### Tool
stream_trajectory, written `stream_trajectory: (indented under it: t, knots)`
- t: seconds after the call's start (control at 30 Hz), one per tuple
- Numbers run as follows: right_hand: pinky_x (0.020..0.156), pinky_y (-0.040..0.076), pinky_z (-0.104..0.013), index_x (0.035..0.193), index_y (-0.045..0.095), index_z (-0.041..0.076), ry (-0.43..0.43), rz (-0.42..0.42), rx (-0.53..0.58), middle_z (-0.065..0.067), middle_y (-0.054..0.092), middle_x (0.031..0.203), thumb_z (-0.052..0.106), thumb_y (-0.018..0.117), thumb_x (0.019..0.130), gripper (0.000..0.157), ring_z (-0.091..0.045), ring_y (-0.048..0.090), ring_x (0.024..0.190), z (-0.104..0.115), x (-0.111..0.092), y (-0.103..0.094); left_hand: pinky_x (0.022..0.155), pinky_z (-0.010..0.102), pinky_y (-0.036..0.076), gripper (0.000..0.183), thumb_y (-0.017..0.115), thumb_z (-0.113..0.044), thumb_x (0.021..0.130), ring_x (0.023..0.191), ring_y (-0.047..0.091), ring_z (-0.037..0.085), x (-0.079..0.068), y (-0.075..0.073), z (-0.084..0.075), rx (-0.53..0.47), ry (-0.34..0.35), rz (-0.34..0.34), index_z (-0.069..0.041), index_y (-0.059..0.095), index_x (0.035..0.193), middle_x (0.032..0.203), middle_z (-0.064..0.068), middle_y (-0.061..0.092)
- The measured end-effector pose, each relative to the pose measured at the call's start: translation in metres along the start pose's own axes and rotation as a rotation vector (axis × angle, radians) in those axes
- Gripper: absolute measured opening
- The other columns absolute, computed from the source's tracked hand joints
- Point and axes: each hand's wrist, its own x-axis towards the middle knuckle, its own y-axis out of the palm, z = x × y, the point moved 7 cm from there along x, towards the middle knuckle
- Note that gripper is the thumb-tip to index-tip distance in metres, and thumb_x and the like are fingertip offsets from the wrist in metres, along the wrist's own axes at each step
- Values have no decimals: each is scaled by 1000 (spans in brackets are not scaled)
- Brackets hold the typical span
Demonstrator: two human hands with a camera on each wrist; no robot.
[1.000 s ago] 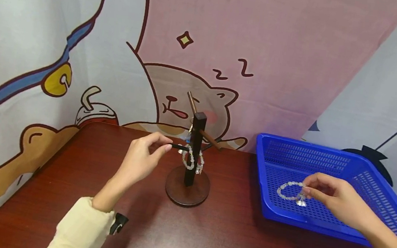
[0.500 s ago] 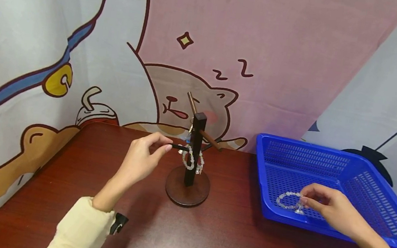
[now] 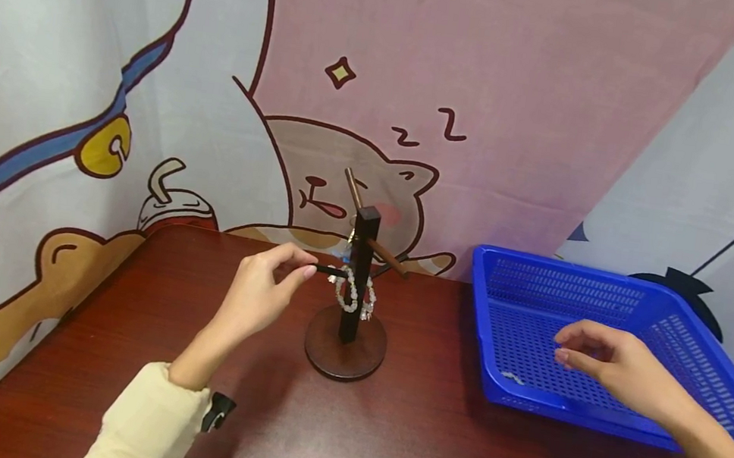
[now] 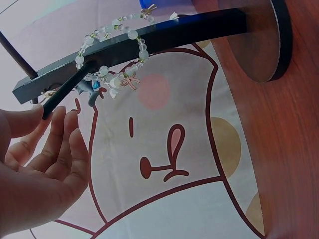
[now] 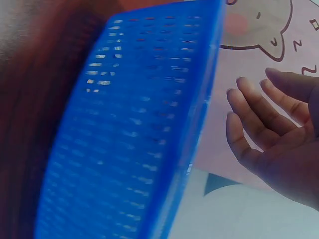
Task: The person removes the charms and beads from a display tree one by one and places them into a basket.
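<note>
My left hand (image 3: 259, 288) pinches the tip of a black peg (image 4: 67, 89) on a dark wooden jewelry stand (image 3: 351, 326). A bracelet of clear and white beads (image 4: 132, 35) hangs on that peg. Behind the post another beaded bracelet (image 3: 368, 307) is partly hidden, and a blue and gray charm (image 4: 88, 93) dangles close by. Over the blue plastic basket (image 3: 482, 312) hovers my right hand (image 3: 627, 372), fingers loosely bent and nothing between them. Low in the basket's near left corner lies a pale beaded bracelet (image 3: 512, 377), mostly hidden by the rim.
The stand has a round base and bare brown pegs (image 3: 387, 257) at its upper part. It stands on a reddish-brown table (image 3: 411, 425), left of the basket. A cartoon-printed cloth (image 3: 526, 111) hangs behind the table.
My right hand lowered a beaded bracelet toward the basket, let it go, and rose slightly. The bracelet now lies inside the basket. My left hand stays on the peg.
</note>
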Motion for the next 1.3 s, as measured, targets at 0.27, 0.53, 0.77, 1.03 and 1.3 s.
stream_trajectory:
  t: [0.27,0.53,0.77,1.03,1.3]
  knots:
    - [61,49,-24,98,62,7,-66,6,19,4,65,83,6,61,89,9,-5,62,72,25,16,-11,66,34,46,7,65,-7,86,73,61,17,0,0,1,-6,-2,1,-4,69,92,85,5,69]
    - [62,48,-23,98,63,8,-141,-4,20,6,65,81,4,64,87,12,-4,61,72,53,34,-15,66,34,46,6,65,-6,86,73,61,17,0,0,2,-7,3,-4,-4,69,91,84,5,69]
    - [64,49,-24,101,63,7,-159,42,76,2,65,82,9,63,88,12,-7,61,73,81,49,-3,68,35,46,7,65,-7,86,75,61,18,0,-1,1,4,3,-1,-4,69,91,85,5,69]
    - [64,48,-27,107,61,7,-169,101,122,1,65,81,11,64,88,19,-10,61,72,105,65,16,72,40,46,8,65,-9,86,81,61,20,0,-1,2,13,-8,7,-4,69,92,87,5,69]
    - [65,47,-28,103,63,7,-225,137,137,1,64,81,10,65,87,17,-15,60,74,127,77,39,71,39,46,8,65,-8,86,79,62,19,1,0,1,5,0,7,-3,69,92,86,5,69]
